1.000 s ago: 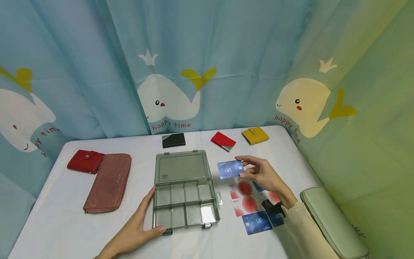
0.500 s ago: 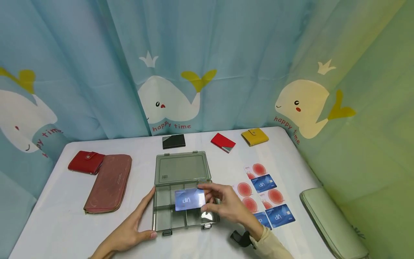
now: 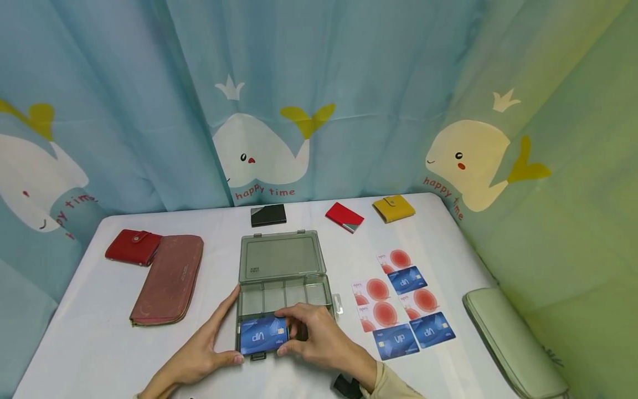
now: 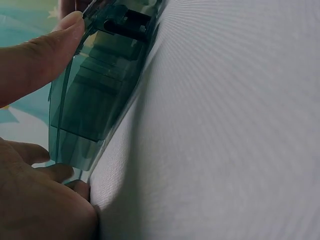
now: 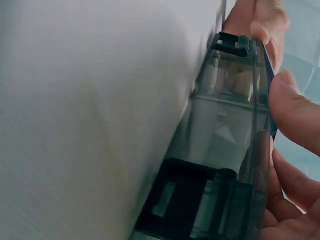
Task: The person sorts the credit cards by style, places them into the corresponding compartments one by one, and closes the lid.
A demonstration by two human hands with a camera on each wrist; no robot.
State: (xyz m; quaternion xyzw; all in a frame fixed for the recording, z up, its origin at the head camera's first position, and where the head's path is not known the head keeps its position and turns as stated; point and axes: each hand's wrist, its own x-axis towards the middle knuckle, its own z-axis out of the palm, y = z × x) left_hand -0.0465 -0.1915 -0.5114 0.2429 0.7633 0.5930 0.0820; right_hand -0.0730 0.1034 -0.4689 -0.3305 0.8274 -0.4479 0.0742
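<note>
In the head view a smoky-clear compartment box (image 3: 269, 302) lies with its lid folded back. My left hand (image 3: 199, 350) holds its near left corner, fingers along the left wall and thumb at the front edge. The left wrist view shows the left thumb (image 4: 45, 60) at the rim of the box (image 4: 95, 95). My right hand (image 3: 324, 339) pinches a blue VIP card (image 3: 261, 335) by its right end. This card lies over the front-left compartments, close to the left thumb. From the right wrist, fingers (image 5: 292, 110) show at the upper edge of the box (image 5: 225, 120).
Right of the box lie several blue VIP cards (image 3: 397, 341) and red-and-white cards (image 3: 385, 316). Behind are black (image 3: 268, 215) and red card holders (image 3: 344, 216) and a yellow wallet (image 3: 394, 208). Red (image 3: 133, 247) and brown wallets (image 3: 169, 280) lie left, a pale green case (image 3: 513, 343) right.
My right hand has carried the blue VIP card leftward from above the loose cards, then down to the front-left compartments. The left hand has stayed at the box.
</note>
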